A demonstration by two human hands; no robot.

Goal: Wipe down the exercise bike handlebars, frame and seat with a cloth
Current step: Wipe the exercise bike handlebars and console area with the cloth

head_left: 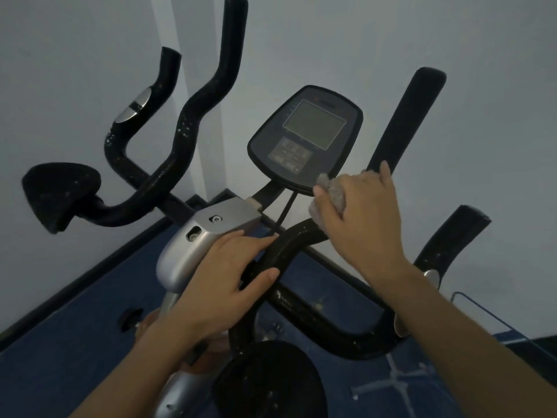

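Right hand (pixel 360 212) clutches cloth (pixel 333 191) at console (pixel 304 137) edge; left hand (pixel 223 276) grips handlebar (pixel 289 245).

Matt black foam handlebars (pixel 301 254) flecked white, fuzzy grey cloth (pixel 333 190), smooth satin-silver frame cover (pixel 187 254).
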